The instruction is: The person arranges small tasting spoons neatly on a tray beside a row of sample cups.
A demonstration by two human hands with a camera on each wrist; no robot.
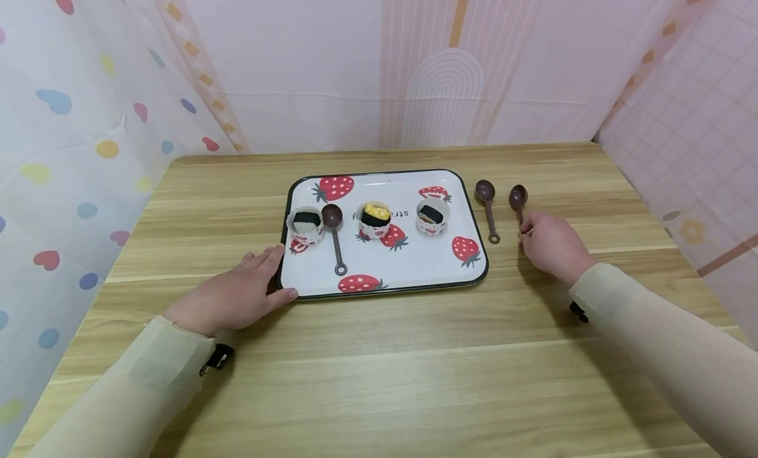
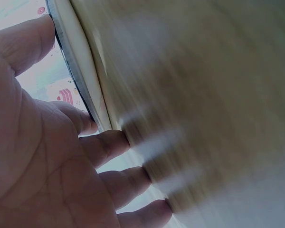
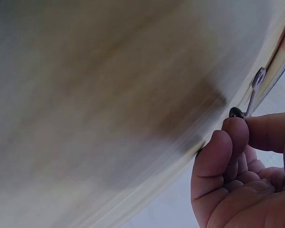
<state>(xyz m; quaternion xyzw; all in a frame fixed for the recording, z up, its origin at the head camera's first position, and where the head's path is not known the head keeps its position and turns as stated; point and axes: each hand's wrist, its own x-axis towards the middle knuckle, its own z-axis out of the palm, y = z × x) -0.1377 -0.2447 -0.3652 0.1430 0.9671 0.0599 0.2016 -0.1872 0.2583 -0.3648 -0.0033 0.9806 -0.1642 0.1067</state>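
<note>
My right hand pinches the handle of a brown measuring spoon on the table, its bowl pointing away from me. Thumb and forefinger meet on the handle, which the hand partly hides; in the right wrist view the dark bowl peeks out past the fingertips. Another brown measuring spoon lies just left of it. My left hand rests against the left edge of a white strawberry-print tray, thumb over the near-left corner, other fingers extended along the side. On the tray lies a third brown spoon.
Three small paper cups stand in a row on the tray: the left cup and right cup hold black-and-white sushi-like pieces, the middle cup a yellow-topped one. A printed curtain borders the wooden table behind.
</note>
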